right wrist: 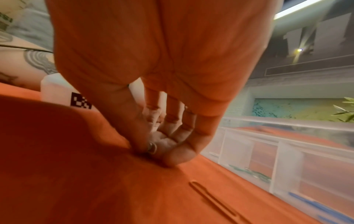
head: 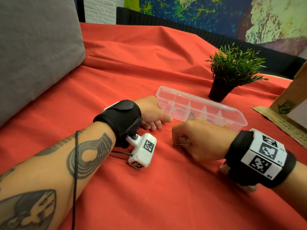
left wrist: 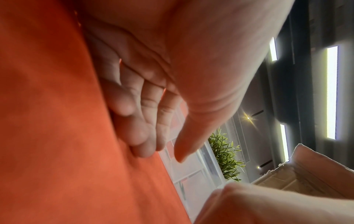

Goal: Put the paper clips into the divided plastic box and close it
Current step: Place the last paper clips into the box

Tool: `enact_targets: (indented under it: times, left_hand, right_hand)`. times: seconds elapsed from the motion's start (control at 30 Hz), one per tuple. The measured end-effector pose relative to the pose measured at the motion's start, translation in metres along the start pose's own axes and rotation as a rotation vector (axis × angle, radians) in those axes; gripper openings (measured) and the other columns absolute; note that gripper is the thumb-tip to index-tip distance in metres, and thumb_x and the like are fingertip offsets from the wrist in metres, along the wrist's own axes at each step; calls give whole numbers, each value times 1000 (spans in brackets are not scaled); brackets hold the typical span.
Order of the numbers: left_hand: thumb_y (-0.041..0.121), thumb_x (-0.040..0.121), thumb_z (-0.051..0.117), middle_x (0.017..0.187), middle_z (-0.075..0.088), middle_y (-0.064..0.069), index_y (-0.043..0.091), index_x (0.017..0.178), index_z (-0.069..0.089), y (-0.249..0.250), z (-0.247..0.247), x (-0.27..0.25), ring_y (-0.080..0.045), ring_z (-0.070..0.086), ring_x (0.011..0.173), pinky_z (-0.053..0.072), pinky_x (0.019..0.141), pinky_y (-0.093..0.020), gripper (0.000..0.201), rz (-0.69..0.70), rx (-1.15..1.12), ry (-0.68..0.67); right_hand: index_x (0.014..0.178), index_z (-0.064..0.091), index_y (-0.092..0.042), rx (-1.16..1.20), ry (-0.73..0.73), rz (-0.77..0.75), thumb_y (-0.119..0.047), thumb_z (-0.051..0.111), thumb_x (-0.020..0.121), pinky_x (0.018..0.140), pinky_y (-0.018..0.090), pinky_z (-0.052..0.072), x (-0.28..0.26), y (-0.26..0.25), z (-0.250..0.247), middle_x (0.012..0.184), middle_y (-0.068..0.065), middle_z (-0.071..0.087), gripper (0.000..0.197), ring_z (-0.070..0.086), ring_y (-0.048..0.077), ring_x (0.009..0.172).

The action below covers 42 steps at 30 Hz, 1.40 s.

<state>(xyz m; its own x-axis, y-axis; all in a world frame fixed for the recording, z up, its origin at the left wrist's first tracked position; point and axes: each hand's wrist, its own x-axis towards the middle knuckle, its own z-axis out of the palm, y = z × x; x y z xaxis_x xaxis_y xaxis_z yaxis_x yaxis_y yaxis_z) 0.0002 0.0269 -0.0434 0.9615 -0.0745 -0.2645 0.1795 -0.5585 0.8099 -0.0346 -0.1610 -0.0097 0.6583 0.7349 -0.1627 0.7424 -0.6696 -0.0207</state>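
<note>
Going left to right: the left hand (head: 152,113) rests on the red cloth (head: 116,72) right at the near-left end of the divided plastic box (head: 230,117), thumb touching its wall and fingers loosely curled round nothing — looks like it's just steadying the box. The box sits open, long axis running from near-right to far-left across the cloth, with green and blue clips already in a couple of compartments; its lid (head: 191,95) lies back on the far side.

The right hand (head: 194,140) is down on the cloth just in front of the box, fingertips (right wrist: 178,157) pinched onto a silver paper clip (right wrist: 152,147). So the step in hand is picking up, I'd say. Another clip, the orange paper clip (right wrist: 212,198), lies flat closer to the wrist, its long axis roughly parallel to the box front.

Next move probably needs a clean lift off the soft fabric, then a drop into one compartment — the orange one is still left, and the lid is not closed yet.
</note>
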Motion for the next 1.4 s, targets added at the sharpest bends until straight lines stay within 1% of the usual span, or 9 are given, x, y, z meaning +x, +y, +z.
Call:
enact_targets:
  times: [0.17, 0.33, 0.63, 0.83, 1.0, 1.07, 1.17, 1.23, 1.4]
  left_hand:
    - [33, 85, 74, 70, 70, -6, 10, 85, 68, 1, 0, 0, -15, 55, 48, 43, 42, -19, 25, 1, 1, 3]
    - [33, 85, 73, 71, 70, -6, 10, 86, 67, 1, 0, 1, -15, 55, 47, 42, 41, -18, 24, -1, 5, -3]
    - [32, 84, 75, 69, 70, -7, 9, 90, 68, 0, 0, 2, -16, 54, 46, 41, 42, -19, 24, -10, -8, 2]
    - [29, 86, 73, 66, 69, -6, 9, 85, 68, 0, -1, 1, -16, 53, 45, 40, 41, -19, 21, 2, -17, -10]
    - [30, 85, 74, 68, 71, -8, 8, 86, 68, -1, -1, 4, -18, 54, 45, 41, 41, -19, 23, 6, -25, -6]
    - [30, 85, 73, 69, 71, -9, 7, 86, 69, -1, 0, 4, -18, 54, 47, 41, 43, -19, 23, 5, -14, -8]
    - [29, 85, 73, 69, 71, -9, 7, 82, 67, -2, 0, 5, -18, 54, 48, 41, 40, -17, 23, 1, -11, -7]
    - [31, 86, 73, 69, 70, -8, 9, 80, 66, -2, 0, 5, -17, 54, 47, 40, 39, -16, 24, 7, -12, -14]
    - [32, 86, 73, 67, 69, -7, 4, 93, 71, -3, 0, 5, -16, 55, 46, 41, 40, -18, 29, 8, -2, -9]
  right_hand:
    - [80, 65, -30, 49, 20, 31, -22, 69, 80, 61, 13, 40, 1, 12, -1, 68, -11, 64, 9, 59, 6, 68]
    - [77, 73, -28, 82, 61, 53, -23, 76, 77, 64, 24, 52, 0, 19, -7, 66, -10, 69, 6, 63, 4, 65]
    - [75, 79, -23, 183, 565, 161, -22, 83, 74, 70, 25, 56, 39, 44, -58, 67, -3, 74, 5, 70, 15, 65]
    - [90, 82, -24, 107, 504, 223, -9, 68, 84, 87, 32, 58, 71, 59, -47, 85, 2, 79, 21, 71, 19, 82]
    - [82, 80, -23, 105, 601, 102, -8, 68, 77, 73, 29, 57, 45, 40, -34, 70, -2, 75, 19, 69, 17, 66]
    - [80, 79, -25, 106, 519, 23, -11, 71, 75, 66, 21, 52, 31, 27, -28, 67, -5, 73, 17, 66, 9, 61]
    - [84, 76, -32, 93, 177, -55, -22, 72, 75, 62, 5, 43, 13, 7, -16, 70, -14, 71, 14, 64, 1, 65]
    - [87, 71, -35, 24, 10, -73, -26, 70, 76, 64, 10, 45, 6, -1, -8, 74, -17, 67, 15, 61, 1, 69]
    - [77, 47, -38, -57, -26, -50, -10, 59, 70, 56, 25, 46, 6, -8, 0, 71, -14, 59, 32, 53, 5, 66]
